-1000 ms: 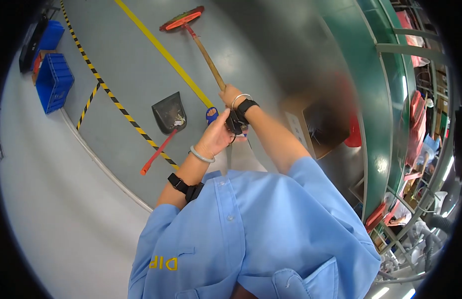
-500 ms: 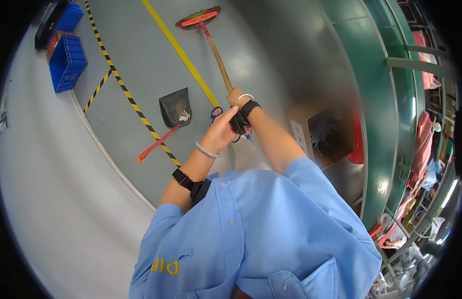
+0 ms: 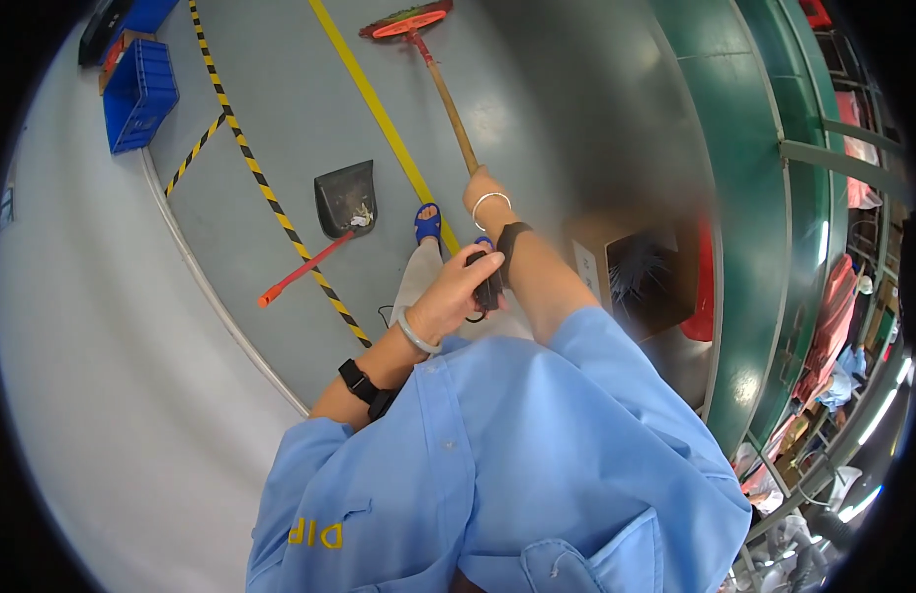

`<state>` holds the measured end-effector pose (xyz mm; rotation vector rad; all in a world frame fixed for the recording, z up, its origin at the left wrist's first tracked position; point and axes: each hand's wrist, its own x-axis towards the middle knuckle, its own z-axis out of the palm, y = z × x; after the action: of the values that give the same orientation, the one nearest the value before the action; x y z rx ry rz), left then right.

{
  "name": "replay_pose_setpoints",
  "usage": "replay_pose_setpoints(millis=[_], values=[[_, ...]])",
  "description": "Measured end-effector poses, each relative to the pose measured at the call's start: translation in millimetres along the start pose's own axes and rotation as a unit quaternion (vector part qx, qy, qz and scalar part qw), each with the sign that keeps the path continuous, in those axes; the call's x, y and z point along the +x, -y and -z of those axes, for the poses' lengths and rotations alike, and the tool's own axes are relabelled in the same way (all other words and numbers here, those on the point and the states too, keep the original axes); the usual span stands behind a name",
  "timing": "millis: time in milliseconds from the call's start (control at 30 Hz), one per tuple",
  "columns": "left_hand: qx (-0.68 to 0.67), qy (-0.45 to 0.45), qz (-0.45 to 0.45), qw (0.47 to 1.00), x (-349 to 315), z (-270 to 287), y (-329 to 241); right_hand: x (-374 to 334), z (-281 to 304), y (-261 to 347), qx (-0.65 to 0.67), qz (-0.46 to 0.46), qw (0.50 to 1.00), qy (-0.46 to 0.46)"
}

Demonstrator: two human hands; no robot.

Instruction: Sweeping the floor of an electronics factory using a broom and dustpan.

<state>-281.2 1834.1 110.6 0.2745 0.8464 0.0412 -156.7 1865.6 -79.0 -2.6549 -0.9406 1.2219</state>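
My right hand (image 3: 485,192) is closed around the top of a wooden handle of a broom (image 3: 452,119). The broom's orange-red head (image 3: 408,24) rests on the floor far ahead. My left hand (image 3: 446,296) grips a small black box-shaped device (image 3: 489,283) beside the strap on my right wrist; whether the two are joined I cannot tell. To the left of my feet lies a black dustpan (image 3: 343,198) with a red handle (image 3: 305,269) and pale scraps in it.
A cardboard box (image 3: 604,259) with dark bristly contents stands at the right, beside a green panel (image 3: 740,138). Blue crates (image 3: 141,94) sit at the far left by the wall. Yellow tape (image 3: 374,104) and striped tape (image 3: 250,163) cross the floor. My blue sandal (image 3: 428,221) shows.
My left hand has drawn back toward my body with the black device, away from my right hand. My right hand keeps hold of the broom. More of my left foot now shows.
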Motion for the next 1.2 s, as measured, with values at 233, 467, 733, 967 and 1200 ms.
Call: replay_pose_setpoints(millis=[233,467,733,967,1200], values=[[0.173,0.035,-0.02,0.984,-16.5,-12.2,-17.1,-14.4,13.6,4.7,-0.144,0.023,0.988,0.043],[0.035,0.081,0.013,0.996,-6.2,12.7,22.6,21.3,-22.4,-15.9,0.184,-0.102,0.976,0.06],[0.047,0.048,-0.111,0.992,0.0,52.3,5.4,4.1,4.7,40.3,0.41,-0.1,0.877,0.228],[0.234,-0.005,-0.097,0.967,-3.5,40.4,-28.3,-2.9,-4.7,36.0,0.343,-0.099,0.921,0.153],[-0.016,0.084,0.075,0.993,-15.2,33.0,-18.8,-4.1,-8.0,35.4,0.267,-0.092,0.95,0.13]])
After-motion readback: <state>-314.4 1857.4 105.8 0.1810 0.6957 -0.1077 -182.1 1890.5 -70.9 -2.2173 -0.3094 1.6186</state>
